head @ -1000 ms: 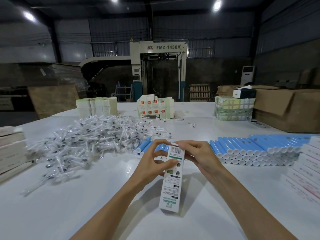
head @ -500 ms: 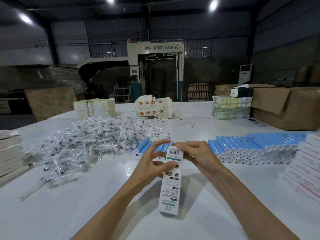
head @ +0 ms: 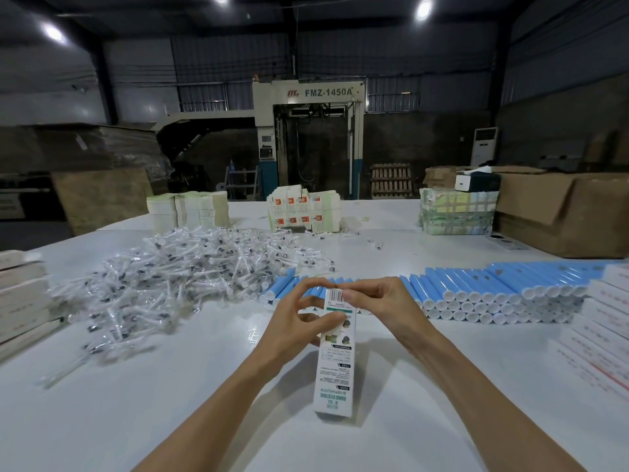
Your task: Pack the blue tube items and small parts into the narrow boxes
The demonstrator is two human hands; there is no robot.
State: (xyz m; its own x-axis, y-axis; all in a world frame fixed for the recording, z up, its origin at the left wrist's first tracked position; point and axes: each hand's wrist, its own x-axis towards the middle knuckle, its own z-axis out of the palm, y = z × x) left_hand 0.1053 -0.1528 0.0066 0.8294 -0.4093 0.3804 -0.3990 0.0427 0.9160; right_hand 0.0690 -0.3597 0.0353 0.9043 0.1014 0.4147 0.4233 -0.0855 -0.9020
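Both hands meet at the far end of one narrow box (head: 335,356) held above the white table (head: 170,420). Left hand (head: 296,330) grips its upper side, thumb across the front; right hand (head: 384,304) pinches the top flap. Blue tubes (head: 493,294) lie just behind.

The scene is dim; three ceiling lamps (head: 423,9) flare white at 10, 12 and 1 o'clock. The white table (head: 170,420) is the brightest surface, with a small glare patch at 9 o'clock of the box (head: 335,369), which casts a soft shadow. The far background is dark and grainy. Straight edges bow at 3 and 9 o'clock.
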